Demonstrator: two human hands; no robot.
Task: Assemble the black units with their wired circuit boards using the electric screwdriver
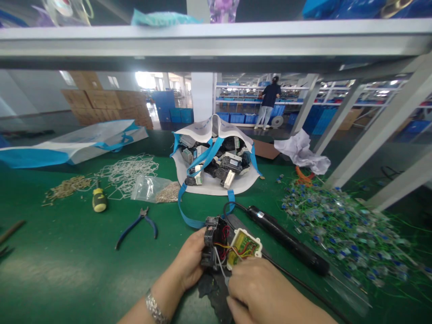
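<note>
My left hand (pixel 193 258) grips a black plastic housing (pixel 210 252) from its left side; red wires show inside it. Thin red and yellow wires run from the housing to a green circuit board in a white frame (pixel 243 247). Closed around the board's lower edge is my right hand (pixel 254 285), its fingertips partly hidden. A pale strip (pixel 221 265) passes from the housing toward my right fingers. Dark scraps of material (pixel 216 292) lie beneath both hands. To the right rests a black electric screwdriver (pixel 290 240) with its cord.
Ahead stands a white-and-blue bag (pixel 216 186) full of similar units. On the left lie blue-handled pliers (pixel 137 227), a yellow screwdriver (pixel 99 200), screws (pixel 69 188) and white wire loops (pixel 130 171). Small green-wired parts (pixel 347 234) pile up at right. A shelf beam (pixel 216 45) crosses overhead.
</note>
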